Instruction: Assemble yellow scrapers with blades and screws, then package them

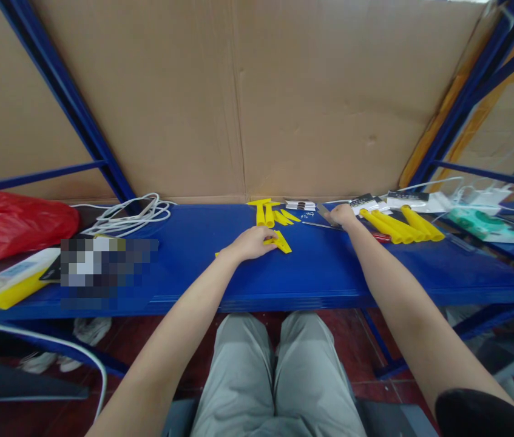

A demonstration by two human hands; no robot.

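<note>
Near the middle of the blue table, my left hand (257, 243) is closed on a flat yellow piece (283, 243). Further right, my right hand (342, 215) is closed at the end of a greyish flat item (324, 212), too small to name. Behind my left hand are yellow T-shaped parts (261, 213), and beside them lie several thin yellow pieces (286, 217). Small white bits (306, 215) are between the hands. A screwdriver with a red handle (381, 237) lies partly behind my right wrist. Several yellow tubular handles (395, 227) are to the right of it.
Packaged items (406, 199) and a green-and-white object (484, 224) are at the right. A coiled white cable (141, 215), a red plastic bag (20, 223) and a blurred patch are at the left. Cardboard (238, 97) stands behind the table (193, 261) between blue posts.
</note>
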